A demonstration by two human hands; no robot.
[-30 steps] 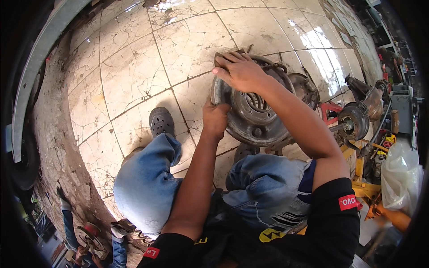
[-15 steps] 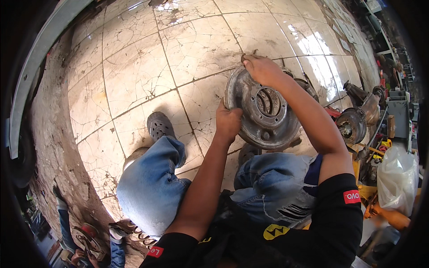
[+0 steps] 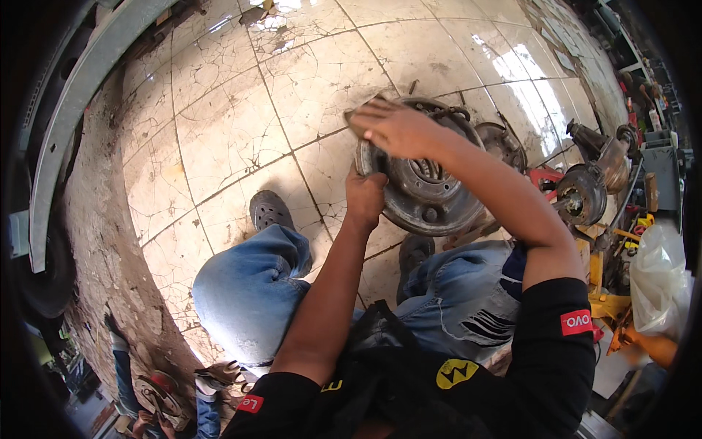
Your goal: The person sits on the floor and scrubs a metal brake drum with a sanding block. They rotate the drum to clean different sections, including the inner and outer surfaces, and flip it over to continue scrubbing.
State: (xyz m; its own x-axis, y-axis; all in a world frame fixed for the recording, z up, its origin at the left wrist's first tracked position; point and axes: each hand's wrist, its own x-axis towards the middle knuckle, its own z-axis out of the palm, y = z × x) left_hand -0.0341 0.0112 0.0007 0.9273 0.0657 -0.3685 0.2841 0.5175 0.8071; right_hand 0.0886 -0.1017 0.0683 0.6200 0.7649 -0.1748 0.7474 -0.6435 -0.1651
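A round, dark metal brake plate (image 3: 409, 205), with a ring of small holes round its open centre, is tilted up in front of my knees. My left hand (image 3: 365, 194) grips its left rim, thumb over the face. Laid across the upper left rim, my right hand (image 3: 395, 130) presses a flat, thin brownish piece (image 3: 355, 117) there; it looks like sandpaper, but most of it is under the blurred fingers. My right forearm covers part of the plate's upper right.
Behind the plate lies another round metal part (image 3: 503, 143). An axle assembly with a hub (image 3: 581, 197) stands at the right, near a clear plastic bag (image 3: 658, 274). Cracked tiles (image 3: 219, 154) cover the floor. At the lower left another person's hands (image 3: 150, 424) are at a round part.
My right hand has moved left along the upper rim, its fingers now stretched over the flat piece. The plate has shifted slightly left and tilted, my left hand still on it.
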